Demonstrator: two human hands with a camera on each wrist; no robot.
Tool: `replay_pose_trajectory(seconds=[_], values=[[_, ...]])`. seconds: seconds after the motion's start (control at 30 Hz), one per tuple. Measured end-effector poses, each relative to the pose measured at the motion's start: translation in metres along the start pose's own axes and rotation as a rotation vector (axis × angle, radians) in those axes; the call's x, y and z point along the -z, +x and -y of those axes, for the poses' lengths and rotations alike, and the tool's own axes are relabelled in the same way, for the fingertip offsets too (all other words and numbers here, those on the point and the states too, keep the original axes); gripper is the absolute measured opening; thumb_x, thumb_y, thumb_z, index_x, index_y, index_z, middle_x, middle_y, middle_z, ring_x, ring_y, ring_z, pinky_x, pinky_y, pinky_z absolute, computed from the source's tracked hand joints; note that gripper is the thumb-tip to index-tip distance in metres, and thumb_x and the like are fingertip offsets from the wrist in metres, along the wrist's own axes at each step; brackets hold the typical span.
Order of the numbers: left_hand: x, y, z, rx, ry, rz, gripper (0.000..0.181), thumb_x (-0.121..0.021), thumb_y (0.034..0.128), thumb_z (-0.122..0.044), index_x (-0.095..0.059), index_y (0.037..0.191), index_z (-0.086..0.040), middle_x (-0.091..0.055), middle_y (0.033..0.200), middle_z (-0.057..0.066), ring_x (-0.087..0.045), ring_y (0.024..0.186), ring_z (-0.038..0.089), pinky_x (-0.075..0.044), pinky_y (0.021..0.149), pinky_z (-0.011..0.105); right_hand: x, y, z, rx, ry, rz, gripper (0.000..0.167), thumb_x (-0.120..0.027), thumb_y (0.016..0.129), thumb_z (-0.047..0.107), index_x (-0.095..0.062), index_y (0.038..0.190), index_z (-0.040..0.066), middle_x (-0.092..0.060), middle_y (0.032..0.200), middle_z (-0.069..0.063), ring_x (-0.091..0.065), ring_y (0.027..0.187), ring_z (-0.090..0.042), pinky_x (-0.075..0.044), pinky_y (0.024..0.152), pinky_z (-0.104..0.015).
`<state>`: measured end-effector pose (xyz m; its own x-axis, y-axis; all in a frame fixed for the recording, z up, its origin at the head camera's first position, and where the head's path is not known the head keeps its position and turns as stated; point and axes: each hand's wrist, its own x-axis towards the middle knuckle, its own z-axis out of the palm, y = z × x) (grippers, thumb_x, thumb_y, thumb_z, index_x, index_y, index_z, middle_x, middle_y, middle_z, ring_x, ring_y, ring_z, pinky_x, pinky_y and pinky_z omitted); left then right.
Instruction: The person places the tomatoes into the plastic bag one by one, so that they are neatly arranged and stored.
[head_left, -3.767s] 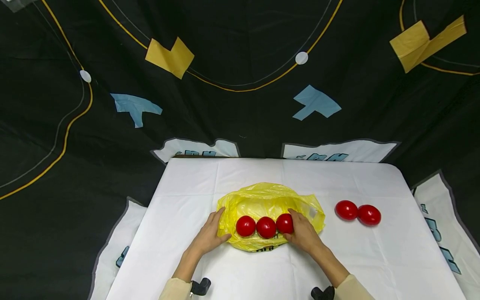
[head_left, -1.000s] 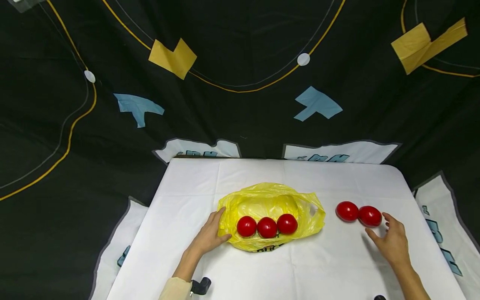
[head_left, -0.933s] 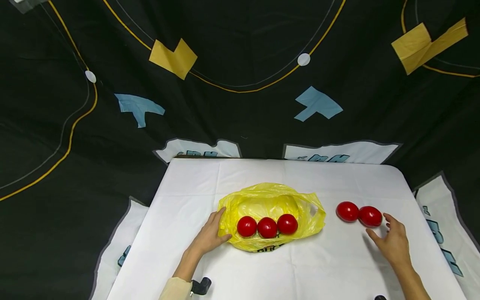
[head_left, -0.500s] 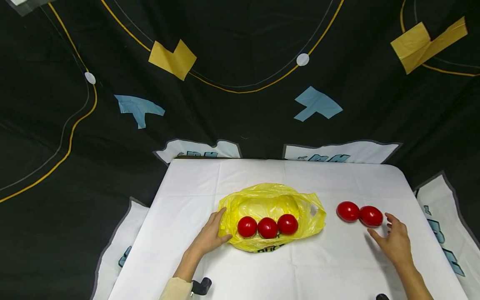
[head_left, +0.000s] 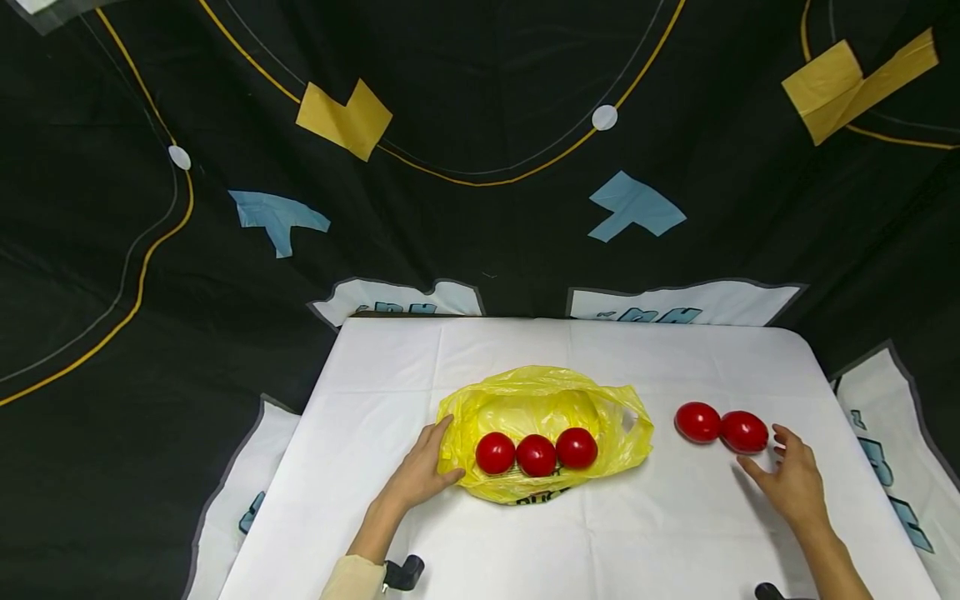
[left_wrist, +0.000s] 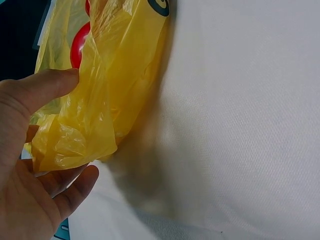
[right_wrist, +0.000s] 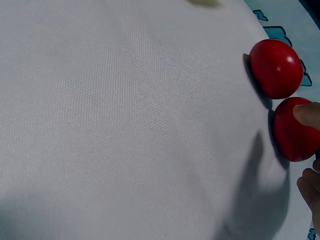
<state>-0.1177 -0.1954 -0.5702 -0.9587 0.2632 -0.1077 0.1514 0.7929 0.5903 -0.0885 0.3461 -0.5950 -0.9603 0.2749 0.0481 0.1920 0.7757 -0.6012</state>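
Note:
A crumpled yellow plastic bag [head_left: 525, 383] lies on the white-covered table with its mouth spread wide. Three glossy red balls, among them the middle ball [head_left: 536, 456], sit in a row inside it. My left hand [head_left: 415, 477] holds the bag's left edge; the left wrist view shows the thumb on one side of the plastic [left_wrist: 75, 135] and fingers on the other. On the right, two more red balls touch each other, a left one [head_left: 697, 422] and a right one [head_left: 744, 432]. My right hand [head_left: 795, 483] is beside the right ball, thumb and fingers spread around its near right side; contact is unclear.
White cloth [head_left: 510, 550] covers the table. Behind it hangs a black backdrop [head_left: 480, 242] with yellow and blue shapes. A black wrist device [head_left: 403, 573] shows near my left sleeve [head_left: 352, 579].
My right hand has left the bag's right side and the rightmost ball there, and is now beside the two outer balls. In the last second it barely moves. My left hand stays put.

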Motion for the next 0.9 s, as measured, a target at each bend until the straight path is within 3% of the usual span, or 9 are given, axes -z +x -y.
replay_pose_trajectory(seconds=[0.4, 0.77, 0.9], values=[[0.001, 0.000, -0.001, 0.000, -0.007, -0.001, 0.091, -0.077, 0.0782, -0.027, -0.024, 0.150, -0.010, -0.038, 0.140, 0.015, -0.047, 0.122, 0.033, -0.040, 0.101, 0.048, -0.004, 0.006, -0.006, -0.046, 0.018, 0.082, 0.082, -0.072, 0.083, 0.020, -0.022, 0.139, -0.014, -0.034, 0.125, -0.040, -0.043, 0.111, -0.055, -0.042, 0.088, -0.061], [0.001, 0.000, 0.000, -0.003, -0.007, -0.004, 0.091, -0.077, 0.0784, -0.027, -0.024, 0.150, -0.010, -0.038, 0.140, 0.015, -0.046, 0.123, 0.033, -0.040, 0.101, 0.049, -0.007, 0.012, -0.005, -0.094, 0.022, 0.100, 0.083, -0.071, 0.084, 0.021, -0.021, 0.139, -0.014, -0.037, 0.126, -0.040, -0.044, 0.111, -0.053, -0.043, 0.088, -0.058], [0.000, 0.000, 0.000, -0.005, -0.009, -0.001, 0.091, -0.077, 0.0786, -0.027, -0.023, 0.150, -0.010, -0.038, 0.140, 0.015, -0.046, 0.123, 0.033, -0.039, 0.101, 0.049, -0.008, 0.014, -0.005, -0.079, 0.022, 0.094, 0.083, -0.071, 0.085, 0.023, -0.021, 0.139, -0.015, -0.037, 0.125, -0.041, -0.045, 0.110, -0.053, -0.044, 0.088, -0.059]])
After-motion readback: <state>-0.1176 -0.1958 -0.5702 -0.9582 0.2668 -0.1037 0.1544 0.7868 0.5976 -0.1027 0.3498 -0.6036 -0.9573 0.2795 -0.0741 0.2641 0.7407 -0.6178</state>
